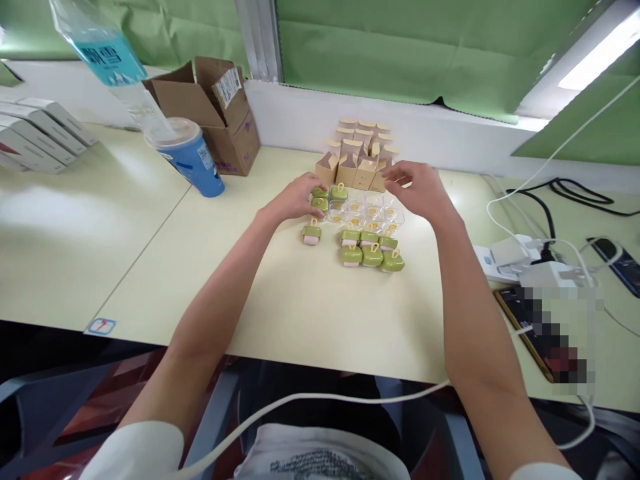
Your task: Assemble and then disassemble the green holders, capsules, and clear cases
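Observation:
Both my arms reach forward over a pale yellow table (310, 307). My left hand (295, 198) rests, fingers curled, on a few small green cases (325, 198) at the left of a cluster. My right hand (417, 187) hovers, fingers spread and slightly bent, just in front of a stack of small tan paper boxes (357, 157). Between my hands lie several clear plastic trays (367, 212). Nearer me stand more green cases with loops (373, 252), and one green and pink case (312, 233) sits apart on the left.
A blue paper cup (193, 160) with a lid and an open cardboard box (220, 110) stand at the back left. A water bottle (107, 60) leans at the top left. White flat boxes (37, 133) lie far left. Chargers, white cables (530, 257) and a phone (620, 263) crowd the right.

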The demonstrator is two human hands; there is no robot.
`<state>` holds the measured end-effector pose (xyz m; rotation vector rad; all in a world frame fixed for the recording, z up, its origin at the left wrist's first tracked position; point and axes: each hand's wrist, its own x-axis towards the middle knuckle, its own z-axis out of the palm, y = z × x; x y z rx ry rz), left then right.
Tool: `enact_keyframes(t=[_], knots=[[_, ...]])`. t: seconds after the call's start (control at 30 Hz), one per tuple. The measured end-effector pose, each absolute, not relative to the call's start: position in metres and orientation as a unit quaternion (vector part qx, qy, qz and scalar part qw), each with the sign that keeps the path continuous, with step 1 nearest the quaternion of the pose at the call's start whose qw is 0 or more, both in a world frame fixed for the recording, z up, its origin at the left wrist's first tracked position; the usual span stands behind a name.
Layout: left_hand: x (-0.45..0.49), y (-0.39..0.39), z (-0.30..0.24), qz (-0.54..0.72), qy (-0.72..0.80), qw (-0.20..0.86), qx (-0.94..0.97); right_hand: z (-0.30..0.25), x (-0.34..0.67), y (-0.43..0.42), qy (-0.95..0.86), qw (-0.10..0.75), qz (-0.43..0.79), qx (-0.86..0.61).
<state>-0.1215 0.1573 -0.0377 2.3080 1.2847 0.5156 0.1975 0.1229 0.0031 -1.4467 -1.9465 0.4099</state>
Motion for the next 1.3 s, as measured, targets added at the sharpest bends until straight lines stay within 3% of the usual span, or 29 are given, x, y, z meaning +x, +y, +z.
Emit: enact_keyframes(t=[0.1,0.23,0.5,0.7,0.93,1.03,1.13,1.3], knots=[[-0.120,0.156,-0.035,0.169,0.456,0.208,0.849,0.008,0.185,0.103,-0.772,0.313,0.164,-0.528],[-0.121,0.149,-0.022,0.157,0.440,0.168,0.868,0.007,0.135,0.085,-0.824,0.221,0.137,-0.504],[-0.133,0.146,0.000,0.244,0.448,0.134,0.850,-0.020,0.064,0.054,-0.903,0.045,0.057,-0.424],[-0.114,0.142,-0.009,0.162,0.423,0.113,0.884,-0.018,0.078,0.053,-0.902,0.039,0.122,-0.413],[-0.106,0.152,-0.033,0.198,0.358,0.081,0.909,-0.009,0.083,0.049,-0.903,0.014,0.217,-0.370],[-0.104,0.157,-0.043,0.204,0.339,0.090,0.914,0.001,0.091,0.053,-0.903,0.037,0.257,-0.343],[-0.099,0.159,-0.050,0.218,0.336,0.095,0.911,0.021,0.120,0.061,-0.875,0.115,0.339,-0.325],[-0.097,0.161,-0.054,0.228,0.328,0.096,0.912,0.048,0.175,0.070,-0.767,0.372,0.432,-0.294]])
